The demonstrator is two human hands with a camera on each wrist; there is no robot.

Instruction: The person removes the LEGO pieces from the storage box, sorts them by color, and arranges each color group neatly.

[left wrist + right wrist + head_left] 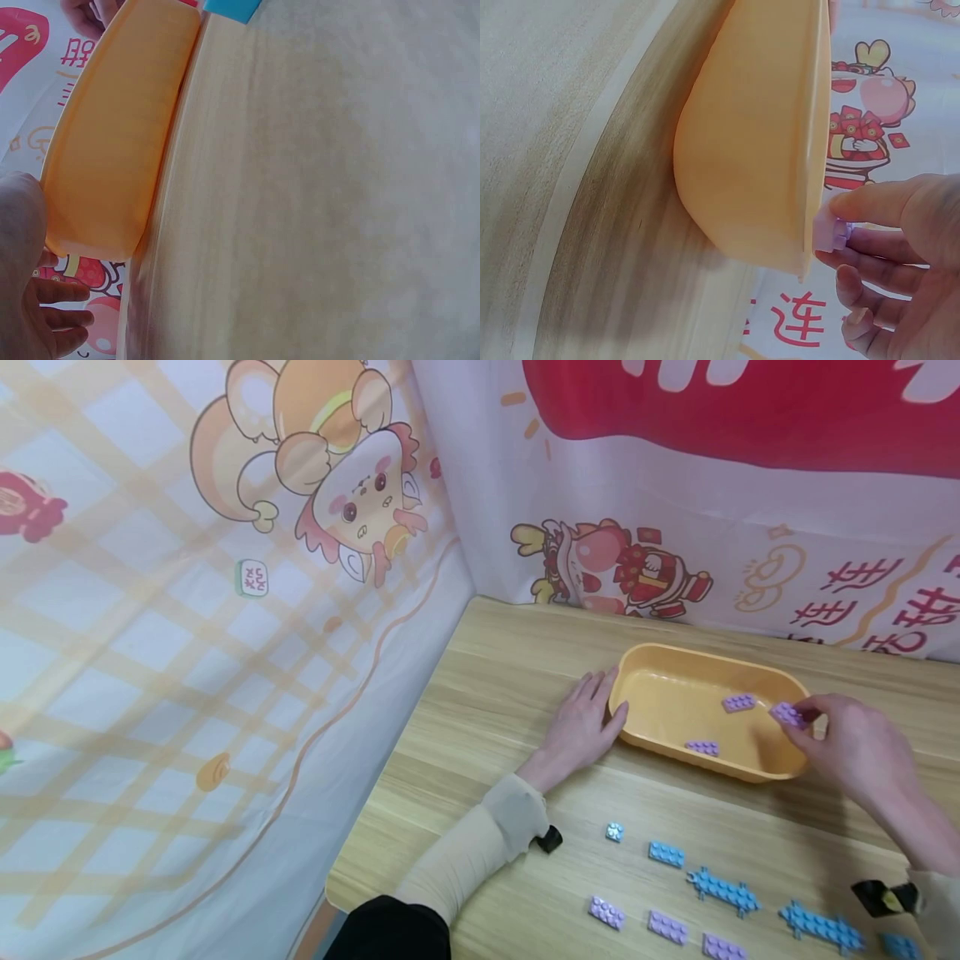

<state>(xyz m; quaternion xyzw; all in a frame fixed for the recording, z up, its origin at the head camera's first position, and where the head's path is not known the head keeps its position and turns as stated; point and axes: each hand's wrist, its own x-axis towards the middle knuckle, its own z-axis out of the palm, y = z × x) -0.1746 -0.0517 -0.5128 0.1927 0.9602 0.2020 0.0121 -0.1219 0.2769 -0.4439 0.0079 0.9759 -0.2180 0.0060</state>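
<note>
At the right end of the yellow tray (667,739), my right hand (862,743) pinches a purple toy brick (787,714) between thumb and fingers. The right wrist view shows this brick (831,229) at the tray's rim. Two more purple bricks lie inside the tray, one near the far side (738,702) and one along the near wall (702,748). My left hand (573,722) rests against the tray's left end, thumb at the rim and fingers extended; in the left wrist view its fingers (64,315) reach past the tray's end.
In front of the tray, a small blue piece (614,832), a blue brick (666,853) and two long blue knobbed pieces (723,892) lie on the wooden table (427,777). Nearer is a row of purple bricks (606,912). Printed cloth (480,485) hangs behind and left.
</note>
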